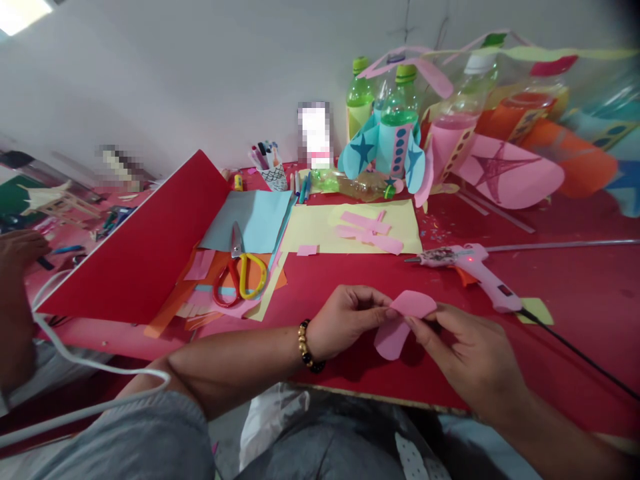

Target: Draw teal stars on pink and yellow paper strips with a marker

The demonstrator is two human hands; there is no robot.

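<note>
Between my two hands is a folded strip of pink paper (395,339) with rounded ends, held above the red table. My left hand (347,317) pinches its upper left edge between thumb and fingers. On the other side, my right hand (463,347) grips the paper with thumb and forefinger. A pink glue gun (473,267) lies just beyond my right hand, its small red light lit. More pink paper strips (373,230) rest on a yellow sheet (313,230) past my hands.
Scissors (240,267) lie on coloured paper at left, beside a standing red board (145,247). Decorated bottles (400,133) line the back right. A pen cup (273,175) stands by the wall. The glue gun's black cord (575,347) runs right. Another person's hand (20,257) is far left.
</note>
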